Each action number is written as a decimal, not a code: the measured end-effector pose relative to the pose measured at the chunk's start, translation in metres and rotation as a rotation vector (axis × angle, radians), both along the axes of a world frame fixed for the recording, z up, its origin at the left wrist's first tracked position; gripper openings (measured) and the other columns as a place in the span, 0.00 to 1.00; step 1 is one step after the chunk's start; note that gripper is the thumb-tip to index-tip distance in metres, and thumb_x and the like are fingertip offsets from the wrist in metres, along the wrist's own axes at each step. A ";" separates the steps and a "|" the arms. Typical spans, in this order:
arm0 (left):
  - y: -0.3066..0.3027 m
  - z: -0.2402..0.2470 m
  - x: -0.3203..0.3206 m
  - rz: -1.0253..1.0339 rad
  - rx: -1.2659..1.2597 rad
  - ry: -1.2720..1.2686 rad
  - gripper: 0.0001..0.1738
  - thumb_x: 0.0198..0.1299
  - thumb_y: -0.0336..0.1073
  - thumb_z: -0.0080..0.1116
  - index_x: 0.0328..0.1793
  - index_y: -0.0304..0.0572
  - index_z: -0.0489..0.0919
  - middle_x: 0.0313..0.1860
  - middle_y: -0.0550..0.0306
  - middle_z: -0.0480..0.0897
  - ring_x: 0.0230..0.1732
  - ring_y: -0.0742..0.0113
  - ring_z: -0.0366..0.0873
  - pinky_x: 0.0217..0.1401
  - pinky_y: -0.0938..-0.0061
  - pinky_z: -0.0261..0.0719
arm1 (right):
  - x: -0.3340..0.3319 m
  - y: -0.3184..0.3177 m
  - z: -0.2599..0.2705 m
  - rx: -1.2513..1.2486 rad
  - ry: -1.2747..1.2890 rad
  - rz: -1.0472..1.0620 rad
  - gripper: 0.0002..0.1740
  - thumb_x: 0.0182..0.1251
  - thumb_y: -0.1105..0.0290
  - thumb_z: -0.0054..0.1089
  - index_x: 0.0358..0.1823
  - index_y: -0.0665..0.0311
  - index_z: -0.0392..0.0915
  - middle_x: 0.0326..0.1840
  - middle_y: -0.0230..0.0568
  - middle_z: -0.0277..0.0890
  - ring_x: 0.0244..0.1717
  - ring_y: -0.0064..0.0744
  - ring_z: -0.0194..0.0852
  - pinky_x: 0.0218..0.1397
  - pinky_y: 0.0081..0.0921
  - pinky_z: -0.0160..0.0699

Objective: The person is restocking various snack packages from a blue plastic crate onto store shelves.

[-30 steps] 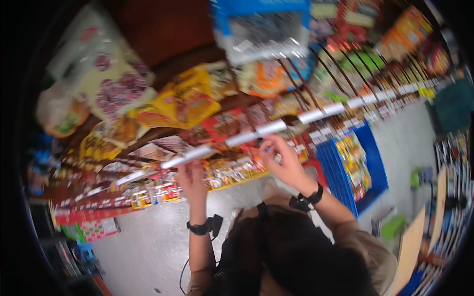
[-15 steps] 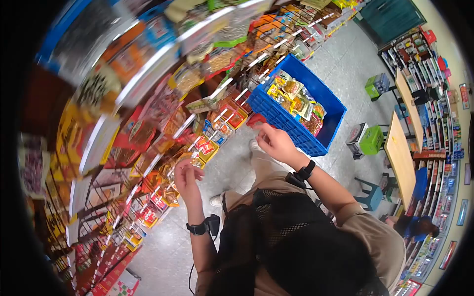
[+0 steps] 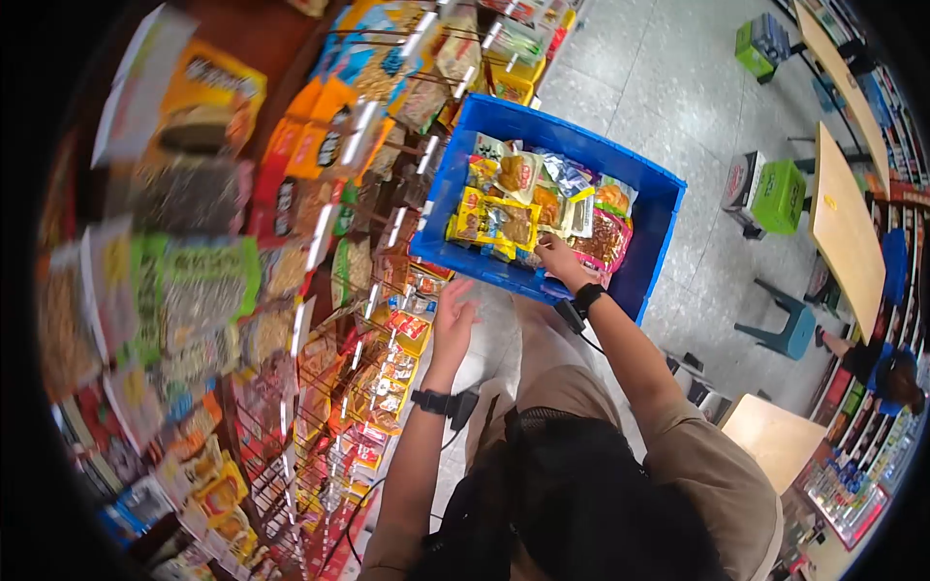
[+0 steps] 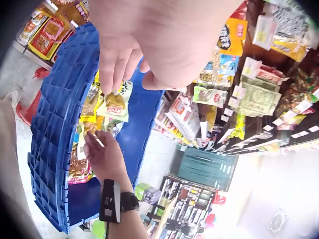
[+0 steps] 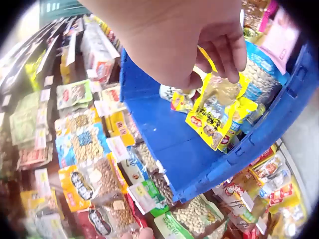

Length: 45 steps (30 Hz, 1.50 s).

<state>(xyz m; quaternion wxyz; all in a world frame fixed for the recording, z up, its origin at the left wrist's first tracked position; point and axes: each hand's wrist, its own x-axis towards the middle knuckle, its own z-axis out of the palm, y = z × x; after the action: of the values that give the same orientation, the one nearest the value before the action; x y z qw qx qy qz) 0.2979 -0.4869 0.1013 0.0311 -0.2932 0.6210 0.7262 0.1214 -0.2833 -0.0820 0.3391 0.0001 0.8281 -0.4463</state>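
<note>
A blue plastic crate [image 3: 572,136] holds several snack bags. My right hand [image 3: 560,259] reaches inside at the near side. In the right wrist view, the thumb and curled fingers of that hand [image 5: 199,45] pinch the upper edge of a yellow snack bag [image 5: 212,117], which has a clear window. White and silver packets [image 3: 567,174] lie beside it, along with a bag of reddish-brown pieces [image 3: 605,237]. Outside the crate's near left corner is my left hand [image 3: 455,315], fingers loosely bent and holding nothing. It also shows large at the top of the left wrist view [image 4: 144,45].
Shelves and wire racks [image 3: 320,242] full of bagged snacks run along the left. Grey floor [image 3: 659,87] lies beyond the crate. To the right are wooden tables [image 3: 848,223], a teal stool [image 3: 783,324], a green box [image 3: 778,197] and a person [image 3: 886,373].
The view has swung from the shelf to the crate. My right hand has moved from outside the crate into it and taken hold of a yellow bag. The left hand stays free, now closer to the crate.
</note>
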 end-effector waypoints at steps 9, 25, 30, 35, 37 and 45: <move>0.034 -0.119 -0.123 0.323 0.814 -0.257 0.33 0.71 0.41 0.52 0.78 0.41 0.57 0.77 0.39 0.57 0.75 0.46 0.61 0.79 0.56 0.59 | 0.015 -0.031 -0.056 -0.269 -0.518 -0.547 0.17 0.69 0.62 0.57 0.48 0.69 0.79 0.36 0.41 0.82 0.32 0.26 0.82 0.33 0.22 0.77; 0.047 -0.039 -0.121 0.274 0.639 -0.023 0.23 0.73 0.35 0.48 0.70 0.33 0.71 0.70 0.50 0.73 0.70 0.64 0.71 0.73 0.68 0.65 | 0.036 0.038 0.129 -0.714 -0.593 -0.172 0.18 0.78 0.59 0.44 0.54 0.61 0.79 0.46 0.31 0.82 0.42 0.21 0.77 0.47 0.20 0.70; 0.026 0.048 -0.076 0.253 0.340 0.078 0.22 0.71 0.31 0.52 0.69 0.30 0.73 0.69 0.49 0.75 0.71 0.66 0.69 0.76 0.70 0.61 | 0.036 0.039 0.143 -0.638 -0.628 -0.075 0.16 0.75 0.58 0.45 0.51 0.59 0.77 0.51 0.31 0.80 0.45 0.22 0.75 0.49 0.22 0.69; 0.009 0.100 0.010 0.358 0.242 0.106 0.23 0.72 0.31 0.50 0.71 0.29 0.71 0.71 0.49 0.73 0.73 0.65 0.67 0.77 0.69 0.59 | 0.033 -0.022 0.196 -0.665 -0.519 0.087 0.21 0.77 0.57 0.45 0.62 0.61 0.71 0.55 0.31 0.77 0.55 0.23 0.72 0.58 0.24 0.67; 0.010 0.117 0.052 0.418 0.235 0.110 0.22 0.70 0.31 0.53 0.68 0.31 0.74 0.70 0.50 0.74 0.72 0.65 0.68 0.76 0.70 0.59 | 0.046 -0.048 0.228 -0.702 -0.483 0.221 0.21 0.77 0.59 0.48 0.64 0.62 0.70 0.57 0.31 0.75 0.60 0.23 0.70 0.64 0.25 0.65; 0.042 0.173 0.223 0.550 0.141 0.105 0.25 0.69 0.31 0.53 0.71 0.32 0.72 0.73 0.49 0.71 0.73 0.62 0.67 0.77 0.67 0.60 | 0.184 -0.098 0.274 -0.763 -0.649 0.637 0.19 0.71 0.73 0.61 0.61 0.67 0.73 0.52 0.28 0.78 0.53 0.17 0.73 0.58 0.20 0.72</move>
<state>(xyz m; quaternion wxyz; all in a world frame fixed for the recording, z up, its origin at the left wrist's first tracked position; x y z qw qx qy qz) 0.5210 -0.4448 0.2739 -0.1790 -0.4098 0.4670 0.7628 0.3054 -0.3810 0.1920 0.6683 -0.2339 0.4224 -0.5659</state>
